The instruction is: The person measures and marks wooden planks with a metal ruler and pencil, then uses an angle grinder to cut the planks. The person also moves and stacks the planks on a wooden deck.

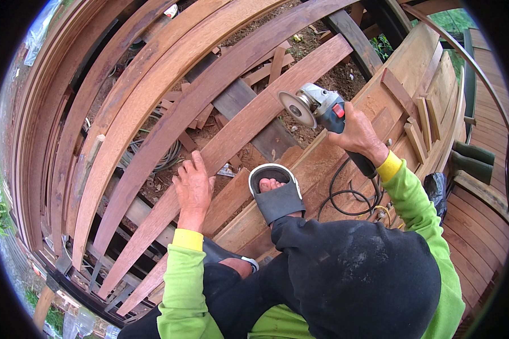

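Observation:
My right hand (359, 134) is closed round the body of an angle grinder (327, 108), which has a grey body, a red switch and a round disc (297, 109). The disc stands beside the upper part of a reddish-brown wooden plank (251, 122); I cannot tell whether they touch. Lower down that plank, my left hand (193, 183) grips it from above, fingers along its left edge and thumb toward the right. From the grinder's rear a black power cord (333, 196) loops down onto sawdust-covered boards.
My sandalled foot (275, 189) rests just right of the plank. Several more planks (178, 116) run parallel on the left over dark metal beams (234, 104), with gaps between. Wood offcuts and coiled cable (161, 153) lie below. Dark boots (472, 161) and a black bag (435, 189) are at right.

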